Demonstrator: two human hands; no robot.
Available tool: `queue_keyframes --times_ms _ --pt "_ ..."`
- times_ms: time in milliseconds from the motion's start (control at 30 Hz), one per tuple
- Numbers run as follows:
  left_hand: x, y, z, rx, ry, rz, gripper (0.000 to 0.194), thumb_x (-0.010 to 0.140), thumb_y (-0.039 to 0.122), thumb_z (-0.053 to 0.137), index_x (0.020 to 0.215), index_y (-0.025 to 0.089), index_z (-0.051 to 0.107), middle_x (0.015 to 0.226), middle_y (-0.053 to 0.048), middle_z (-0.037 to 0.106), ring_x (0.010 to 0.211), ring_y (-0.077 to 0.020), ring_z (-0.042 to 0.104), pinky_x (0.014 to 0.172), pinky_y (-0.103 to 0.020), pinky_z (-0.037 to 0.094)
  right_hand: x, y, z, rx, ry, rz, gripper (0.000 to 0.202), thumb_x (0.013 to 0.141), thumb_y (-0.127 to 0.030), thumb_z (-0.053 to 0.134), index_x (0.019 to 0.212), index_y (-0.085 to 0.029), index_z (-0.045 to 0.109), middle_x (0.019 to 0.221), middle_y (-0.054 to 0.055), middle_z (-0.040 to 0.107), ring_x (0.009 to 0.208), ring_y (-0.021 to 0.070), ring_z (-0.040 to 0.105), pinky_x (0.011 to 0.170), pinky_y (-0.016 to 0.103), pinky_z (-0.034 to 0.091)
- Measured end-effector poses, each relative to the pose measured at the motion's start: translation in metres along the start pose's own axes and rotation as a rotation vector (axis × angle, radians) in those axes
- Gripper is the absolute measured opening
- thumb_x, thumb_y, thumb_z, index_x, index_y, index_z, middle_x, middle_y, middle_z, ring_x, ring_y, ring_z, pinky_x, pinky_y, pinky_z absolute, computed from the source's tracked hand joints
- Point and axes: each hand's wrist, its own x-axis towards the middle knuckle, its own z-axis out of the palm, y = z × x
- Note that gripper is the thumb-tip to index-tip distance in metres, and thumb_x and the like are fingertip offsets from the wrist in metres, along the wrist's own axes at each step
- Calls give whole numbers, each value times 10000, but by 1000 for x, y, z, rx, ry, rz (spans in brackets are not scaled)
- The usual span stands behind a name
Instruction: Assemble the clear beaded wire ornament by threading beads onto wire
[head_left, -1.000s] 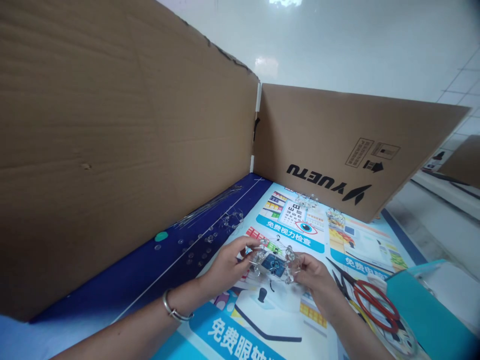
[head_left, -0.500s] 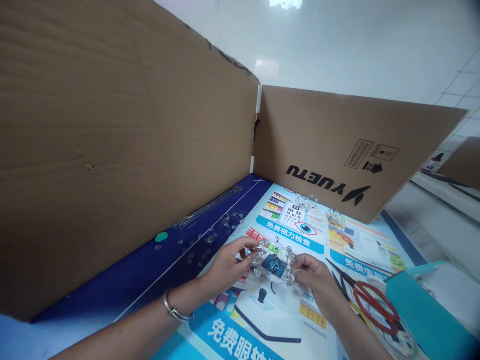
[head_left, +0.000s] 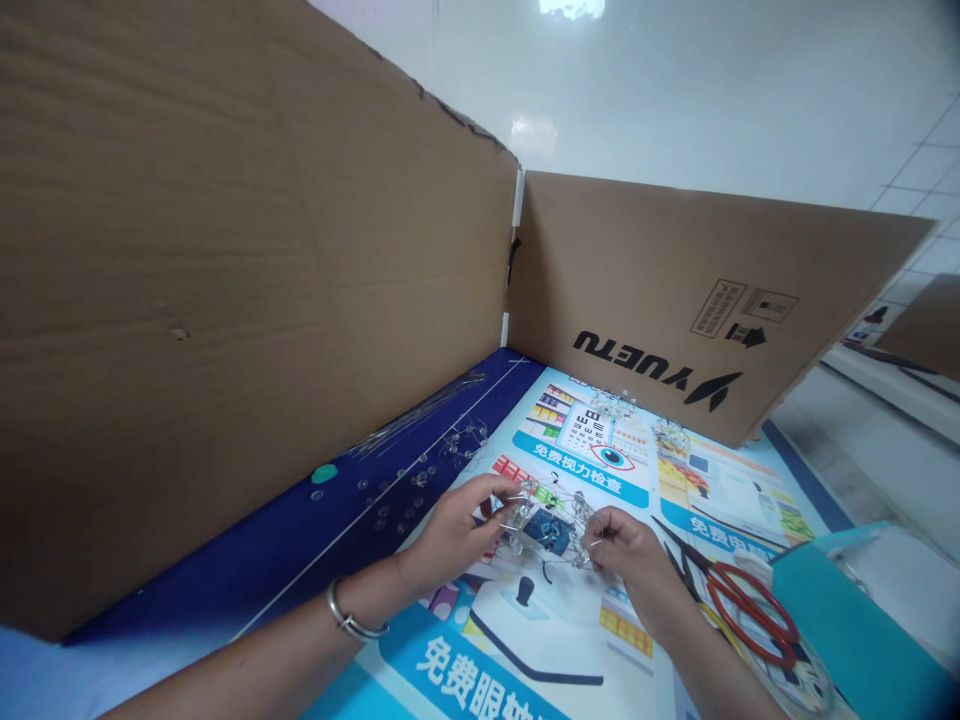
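Observation:
A see-through piece of clear beads strung on thin wire [head_left: 580,512] spans the gap between my hands over the printed sheet. My left hand [head_left: 466,520], with a silver bangle on its wrist, pinches the beaded wirework's left end. At the right end, my right hand [head_left: 624,545] has thumb and fingertips closed on a thin wire beside the beads. Which strand it grips is too fine to make out. Loose clear beads [head_left: 401,490] lie scattered on the dark blue strip to the left.
Cardboard walls [head_left: 247,250] stand left and behind. Wire lengths [head_left: 420,410] lie along the left wall. More beaded wire pieces [head_left: 671,437] rest near the back. Red-handled scissors [head_left: 750,610] and a teal folder [head_left: 847,620] are at right. The printed sheet [head_left: 540,625] covers the table.
My right fingers have shifted slightly at the wirework's right end, and its right beads sit a little differently. My left hand holds its place.

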Motion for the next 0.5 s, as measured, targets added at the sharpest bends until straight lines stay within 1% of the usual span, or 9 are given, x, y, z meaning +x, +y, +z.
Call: queue_keyframes --times_ms 100,300,500 --pt "0 0 0 -12 -7 -18 192 818 172 519 993 178 598 951 -47 648 802 -144 590 700 -264 479 1 2 -1 -8 -13 19 229 587 -313 725 670 -182 557 585 -31 531 501 93 427 484 226 348" --pt "1 -4 3 -45 -37 -107 190 811 177 532 988 175 601 909 -35 646 775 -139 592 680 -255 473 1 6 1 -27 -46 73 212 601 -302 707 686 -177 559 574 -37 548 480 81 451 462 198 333" --pt "-1 -11 5 -55 -41 -104 206 811 171 534 1008 173 593 916 -36 643 796 -141 589 689 -254 467 0 4 3 -33 -36 81 215 604 -302 700 684 -174 547 563 -45 544 465 72 452 462 190 349"
